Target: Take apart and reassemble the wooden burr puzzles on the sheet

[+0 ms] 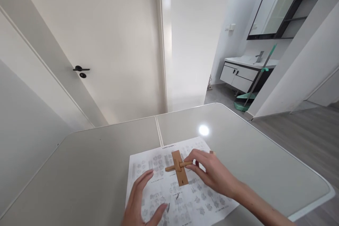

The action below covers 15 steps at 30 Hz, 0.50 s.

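A flat brown strip (182, 178), wooden or cardboard, lies over a printed paper sheet (137, 162). Across its middle runs a thin brown rod (170, 168), so the two form a cross; how they are joined I cannot make out. The thumb and fingers of my right hand (209, 169) pinch the rod's right end. My left hand (140, 201) is held over the sheet's lower left, thumb and fingers apart and holding nothing. A small brown piece (212, 152) shows just behind my right hand, mostly hidden by it.
The pale grey table (87, 176) has a seam and rounded corners. Beyond its far edge stands a white door (119, 42) with a black handle (81, 69). To the right, a washbasin cabinet (239, 74) and a green broom and dustpan (242, 106) stand past a wall.
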Each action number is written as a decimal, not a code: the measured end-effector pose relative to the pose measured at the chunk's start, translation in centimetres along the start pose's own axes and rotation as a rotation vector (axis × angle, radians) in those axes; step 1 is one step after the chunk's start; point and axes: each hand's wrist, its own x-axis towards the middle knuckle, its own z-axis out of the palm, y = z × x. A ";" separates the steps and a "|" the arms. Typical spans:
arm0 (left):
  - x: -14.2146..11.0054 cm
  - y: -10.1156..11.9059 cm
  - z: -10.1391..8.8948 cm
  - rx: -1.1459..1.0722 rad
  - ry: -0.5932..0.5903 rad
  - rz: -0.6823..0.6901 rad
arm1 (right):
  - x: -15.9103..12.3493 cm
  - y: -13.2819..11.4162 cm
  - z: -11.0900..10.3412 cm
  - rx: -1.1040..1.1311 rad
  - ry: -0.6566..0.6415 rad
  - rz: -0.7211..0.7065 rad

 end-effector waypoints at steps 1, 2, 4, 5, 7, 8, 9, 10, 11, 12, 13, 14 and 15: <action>0.7 1.1 0.4 -0.029 -0.064 -0.021 | -0.2 -0.3 0.1 0.007 -0.011 -0.016; 1.3 1.9 0.6 -0.051 -0.132 -0.045 | -0.5 -0.6 0.3 0.019 -0.021 -0.031; 2.3 3.1 0.9 -0.080 -0.283 -0.062 | -1.0 -1.0 0.5 0.052 -0.034 -0.050; 2.7 3.5 0.9 -0.086 -0.327 -0.058 | -1.2 -1.1 0.6 0.073 -0.036 -0.055; 3.0 3.7 0.8 -0.080 -0.386 -0.033 | -1.6 -1.2 0.9 0.126 -0.037 -0.059; 3.0 3.7 0.7 -0.076 -0.394 -0.022 | -1.7 -1.2 1.1 0.160 -0.040 -0.061; 2.9 3.7 0.6 -0.075 -0.390 -0.013 | -1.8 -1.1 1.4 0.195 -0.046 -0.063; 2.8 3.7 0.5 -0.079 -0.375 -0.007 | -1.9 -1.1 1.6 0.226 -0.054 -0.062; 2.6 3.6 0.4 -0.086 -0.350 -0.003 | -1.9 -1.0 1.9 0.250 -0.061 -0.059; 2.5 3.6 0.4 -0.095 -0.325 0.000 | -1.8 -0.9 2.2 0.264 -0.069 -0.053; 2.4 3.6 0.4 -0.101 -0.298 0.003 | -1.8 -0.8 2.5 0.271 -0.078 -0.042; 2.3 3.6 0.3 -0.103 -0.276 0.008 | -1.7 -0.8 2.8 0.273 -0.090 -0.030; 2.3 3.6 0.3 -0.100 -0.265 0.017 | -1.6 -0.8 3.0 0.271 -0.104 -0.019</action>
